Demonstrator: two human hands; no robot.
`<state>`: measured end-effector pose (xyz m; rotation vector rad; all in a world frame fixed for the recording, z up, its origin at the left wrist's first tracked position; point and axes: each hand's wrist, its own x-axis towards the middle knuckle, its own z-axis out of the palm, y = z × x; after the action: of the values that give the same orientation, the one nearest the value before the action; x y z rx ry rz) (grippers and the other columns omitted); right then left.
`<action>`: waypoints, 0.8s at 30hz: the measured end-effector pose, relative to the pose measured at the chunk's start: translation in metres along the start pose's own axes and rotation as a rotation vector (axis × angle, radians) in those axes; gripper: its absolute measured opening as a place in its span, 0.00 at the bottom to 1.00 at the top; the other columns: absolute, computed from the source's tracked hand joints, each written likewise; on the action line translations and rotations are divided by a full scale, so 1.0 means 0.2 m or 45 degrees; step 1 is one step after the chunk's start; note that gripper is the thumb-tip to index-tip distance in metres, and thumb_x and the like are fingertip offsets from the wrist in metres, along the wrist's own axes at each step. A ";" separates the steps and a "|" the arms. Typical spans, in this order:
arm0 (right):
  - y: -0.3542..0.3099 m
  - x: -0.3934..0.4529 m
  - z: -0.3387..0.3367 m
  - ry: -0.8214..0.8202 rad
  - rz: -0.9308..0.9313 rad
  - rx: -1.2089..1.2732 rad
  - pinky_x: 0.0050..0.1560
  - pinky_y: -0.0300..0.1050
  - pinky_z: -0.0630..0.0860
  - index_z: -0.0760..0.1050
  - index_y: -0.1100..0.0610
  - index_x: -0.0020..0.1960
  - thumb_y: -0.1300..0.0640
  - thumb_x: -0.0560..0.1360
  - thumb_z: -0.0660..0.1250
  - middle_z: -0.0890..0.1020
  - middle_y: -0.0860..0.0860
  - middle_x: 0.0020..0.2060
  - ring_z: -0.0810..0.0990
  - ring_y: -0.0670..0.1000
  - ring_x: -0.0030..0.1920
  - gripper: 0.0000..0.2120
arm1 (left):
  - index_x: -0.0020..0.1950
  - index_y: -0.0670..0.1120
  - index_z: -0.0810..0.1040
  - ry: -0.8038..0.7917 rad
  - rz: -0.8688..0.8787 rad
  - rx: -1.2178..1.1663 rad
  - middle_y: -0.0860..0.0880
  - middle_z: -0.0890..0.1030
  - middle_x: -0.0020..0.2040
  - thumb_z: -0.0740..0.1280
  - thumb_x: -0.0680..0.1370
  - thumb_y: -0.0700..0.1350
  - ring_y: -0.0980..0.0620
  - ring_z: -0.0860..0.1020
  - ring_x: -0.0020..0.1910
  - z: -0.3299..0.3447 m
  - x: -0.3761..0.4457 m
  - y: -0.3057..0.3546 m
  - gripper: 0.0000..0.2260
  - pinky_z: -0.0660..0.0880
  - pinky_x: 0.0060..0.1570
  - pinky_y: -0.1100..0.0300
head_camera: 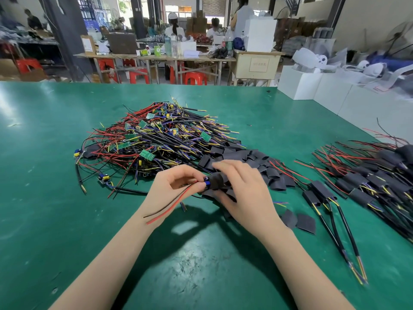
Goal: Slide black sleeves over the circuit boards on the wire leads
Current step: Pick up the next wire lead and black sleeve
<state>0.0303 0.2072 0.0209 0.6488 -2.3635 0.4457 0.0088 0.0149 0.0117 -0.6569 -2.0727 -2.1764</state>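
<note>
My left hand (176,186) pinches a small circuit board (206,185) by its end, with its red and black leads (169,204) trailing down over my wrist. My right hand (243,193) grips a black sleeve (216,181) that sits partly over the board; a blue component still shows at the sleeve's left mouth. A big tangle of unsleeved boards and wires (156,139) lies behind my hands. Loose black sleeves (257,162) are heaped just right of that pile.
Sleeved leads (368,182) are stacked at the right of the green table (55,220), with three more (319,193) lying nearer me. Two flat sleeves (299,222) rest by my right wrist. White boxes (312,86) stand at the far right edge. People work at benches beyond.
</note>
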 end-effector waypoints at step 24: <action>0.02 0.00 -0.05 0.218 -0.079 -0.091 0.37 0.48 0.71 0.81 0.60 0.56 0.63 0.75 0.67 0.78 0.53 0.34 0.76 0.57 0.35 0.10 | 0.60 0.42 0.79 -0.078 -0.122 -0.090 0.43 0.83 0.53 0.70 0.72 0.38 0.51 0.82 0.49 0.00 0.01 0.03 0.16 0.80 0.47 0.59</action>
<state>0.0326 0.2158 0.0267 0.6235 -2.1813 0.3728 0.0089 0.0153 0.0188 -0.6509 -2.1071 -2.3195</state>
